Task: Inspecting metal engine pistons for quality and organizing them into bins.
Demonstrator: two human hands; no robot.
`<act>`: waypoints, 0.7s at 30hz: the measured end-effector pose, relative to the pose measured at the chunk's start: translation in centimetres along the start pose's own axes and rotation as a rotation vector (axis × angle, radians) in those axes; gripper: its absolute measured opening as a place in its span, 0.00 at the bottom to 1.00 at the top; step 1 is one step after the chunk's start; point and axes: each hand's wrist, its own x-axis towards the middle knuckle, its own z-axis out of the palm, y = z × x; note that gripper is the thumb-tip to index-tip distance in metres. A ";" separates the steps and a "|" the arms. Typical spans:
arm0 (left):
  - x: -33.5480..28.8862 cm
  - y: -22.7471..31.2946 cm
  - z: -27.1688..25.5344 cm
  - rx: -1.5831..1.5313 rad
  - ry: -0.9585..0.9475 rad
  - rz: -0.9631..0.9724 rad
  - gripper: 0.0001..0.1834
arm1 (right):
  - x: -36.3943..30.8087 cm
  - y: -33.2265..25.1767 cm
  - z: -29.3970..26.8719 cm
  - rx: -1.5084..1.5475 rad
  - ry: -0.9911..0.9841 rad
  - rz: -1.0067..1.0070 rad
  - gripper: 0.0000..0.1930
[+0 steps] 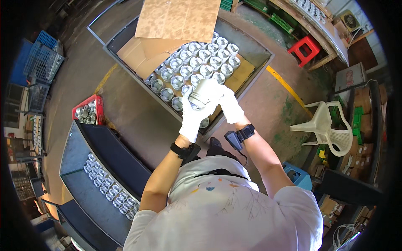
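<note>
A silvery metal piston with grooves round one end is held tilted over the cart. My left hand, in a white glove, grips it from below and the left. On its right side my right hand, gloved too, closes against the piston; glare washes out the fingers there. Under and beyond my hands, rows of similar pistons stand on cardboard in a grey metal cart.
Cardboard sheets lie over the cart's far side. At left are a red crate of metal parts and a dark bench with rows of pistons. To the right stand a white plastic chair, a red stool and a blue stool.
</note>
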 end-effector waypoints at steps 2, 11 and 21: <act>0.0 -0.4 -0.5 -0.044 -0.008 0.108 0.39 | -0.2 0.6 -0.3 0.016 -0.012 0.055 0.20; 0.0 -1.4 -3.1 0.387 0.026 0.654 0.49 | -1.7 0.0 1.0 -0.072 0.035 -0.046 0.23; 0.4 2.8 -3.3 0.527 -0.315 0.677 0.48 | -4.0 -0.3 1.7 -0.594 0.293 -0.171 0.15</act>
